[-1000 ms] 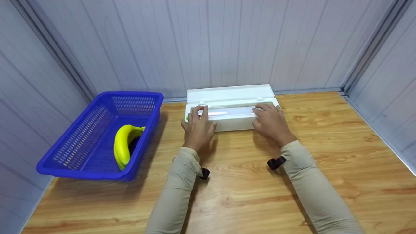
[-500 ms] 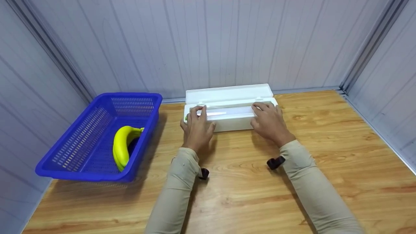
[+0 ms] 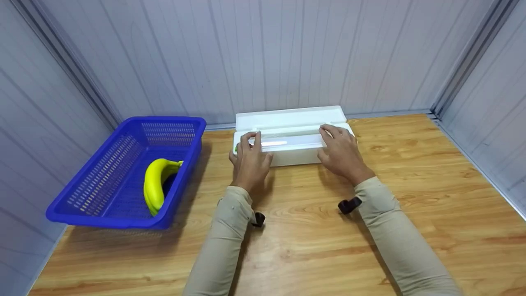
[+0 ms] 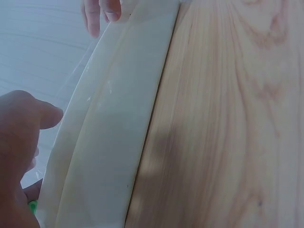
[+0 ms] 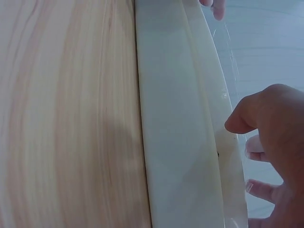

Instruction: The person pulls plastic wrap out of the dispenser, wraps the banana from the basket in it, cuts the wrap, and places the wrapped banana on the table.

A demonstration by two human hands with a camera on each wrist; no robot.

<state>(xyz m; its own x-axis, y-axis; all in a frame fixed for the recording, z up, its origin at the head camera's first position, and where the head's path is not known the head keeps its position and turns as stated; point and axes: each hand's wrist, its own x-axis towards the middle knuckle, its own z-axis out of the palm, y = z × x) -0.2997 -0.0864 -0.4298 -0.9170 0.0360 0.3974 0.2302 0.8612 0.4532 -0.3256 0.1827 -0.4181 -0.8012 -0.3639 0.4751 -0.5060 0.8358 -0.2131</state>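
A long white cling film box (image 3: pixel 294 156) stands with its lid (image 3: pixel 289 118) tipped back toward the wall. Clear film (image 3: pixel 287 141) lies across its top and shows thin raised lines in both wrist views. At the box's left end, my left hand (image 3: pixel 249 162) has curled fingers over the top edge, thumb near the front wall. My right hand (image 3: pixel 341 154) bends its fingers over the right part in the same way. Both thumbs look apart from the index fingertips. Whether the fingertips pinch the film is hidden. A small green part (image 4: pixel 32 207) shows at the left end.
On the left stands a blue plastic basket (image 3: pixel 111 222) with yellow bananas (image 3: pixel 154 187) in its right side. The wooden table (image 3: pixel 304 246) meets a pale panel wall (image 3: pixel 283 53) just behind the lid. Side walls rise at left and right.
My right hand's fingertips have lifted slightly and spread a little from the film. My left hand stays nearly still. Box and basket have not moved.
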